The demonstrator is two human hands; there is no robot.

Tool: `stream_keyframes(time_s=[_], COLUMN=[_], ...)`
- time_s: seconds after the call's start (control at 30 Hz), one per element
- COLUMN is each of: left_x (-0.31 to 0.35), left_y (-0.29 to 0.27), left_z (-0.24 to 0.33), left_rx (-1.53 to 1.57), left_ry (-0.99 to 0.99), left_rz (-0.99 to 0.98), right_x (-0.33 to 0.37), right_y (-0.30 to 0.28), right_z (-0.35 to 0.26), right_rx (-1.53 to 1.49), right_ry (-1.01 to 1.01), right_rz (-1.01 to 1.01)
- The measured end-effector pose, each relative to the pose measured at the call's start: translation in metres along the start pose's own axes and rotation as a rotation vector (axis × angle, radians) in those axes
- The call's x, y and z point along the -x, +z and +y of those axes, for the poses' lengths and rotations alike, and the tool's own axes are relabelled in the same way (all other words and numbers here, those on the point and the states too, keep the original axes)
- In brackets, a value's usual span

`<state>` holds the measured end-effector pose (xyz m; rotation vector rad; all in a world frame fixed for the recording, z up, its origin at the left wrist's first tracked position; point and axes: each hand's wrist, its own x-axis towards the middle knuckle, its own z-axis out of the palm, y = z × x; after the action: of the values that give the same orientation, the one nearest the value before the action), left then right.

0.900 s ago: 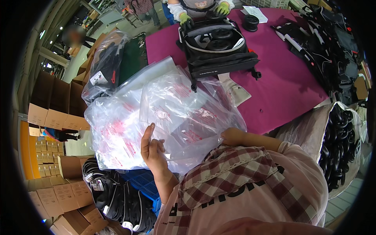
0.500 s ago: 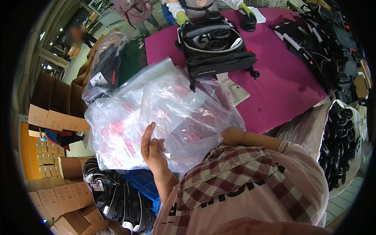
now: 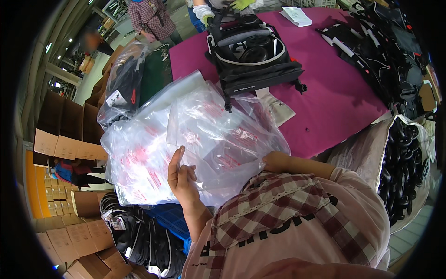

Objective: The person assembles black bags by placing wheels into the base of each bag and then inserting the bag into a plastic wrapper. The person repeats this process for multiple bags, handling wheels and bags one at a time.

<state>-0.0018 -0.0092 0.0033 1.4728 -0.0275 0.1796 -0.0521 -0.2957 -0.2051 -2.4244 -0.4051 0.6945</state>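
Left hand [image 3: 183, 179] half-curled, index finger extended; right hand [image 3: 275, 161] bent, fingertips hidden — neither grip can be told. Both at the near side of clear, red-printed plastic bags [image 3: 139, 151]; farther — a black fabric wheeled frame [image 3: 260, 81] on a magenta tabletop [image 3: 334, 111].

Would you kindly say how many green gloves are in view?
2: one glove at the far left corner of the black frame, another glove beyond it at the picture's upper edge.
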Motion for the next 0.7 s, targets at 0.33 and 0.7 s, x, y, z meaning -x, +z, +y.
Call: stream_keyframes(time_s=[0.33,0.7], left_x=[-0.006,-0.010], left_y=[-0.001,-0.009], left_z=[-0.003,-0.006], left_rx=[-0.002,-0.001], left_ry=[-0.006,0.000], left_rz=[0.016,0.051], right_x=[-0.005,-0.016], right_y=[-0.008,-0.016], right_z=[-0.004,-0.005], right_rx=[0.039,0.052], right_ry=[-0.015,-0.034], right_rz=[-0.008,-0.041])
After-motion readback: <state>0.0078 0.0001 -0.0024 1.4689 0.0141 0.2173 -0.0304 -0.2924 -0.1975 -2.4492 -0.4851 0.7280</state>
